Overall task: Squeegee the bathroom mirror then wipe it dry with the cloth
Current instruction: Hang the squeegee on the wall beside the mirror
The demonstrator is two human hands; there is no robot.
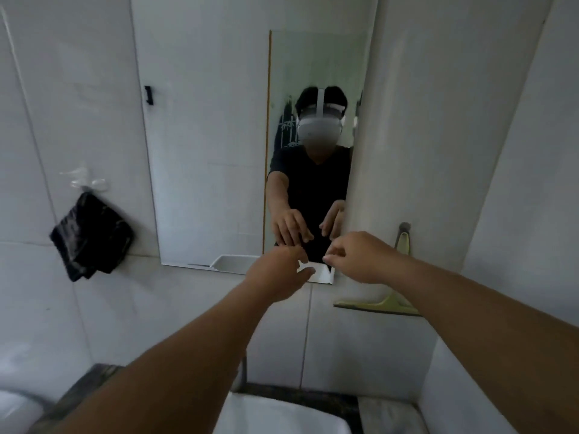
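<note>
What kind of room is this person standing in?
Most likely a small bathroom. A mirror is fixed to white tiled walls, a white basin sits below it, and a squeegee and a dark cloth hang on the wall on either side.

Both hands are crowding the bottom edge of the mirror (219, 120), left hand (275, 272) and right hand (360, 255) just a small gap apart, so that strip is pretty much blocked while all the glass above them is wide open. The squeegee (380, 303) hangs on the wall just right of and below the right hand, partly tucked behind that forearm. The cloth (91, 236) hangs well off to the left with bare tile between it and the mirror, and the sink (282, 415) sits low under both arms.
</note>
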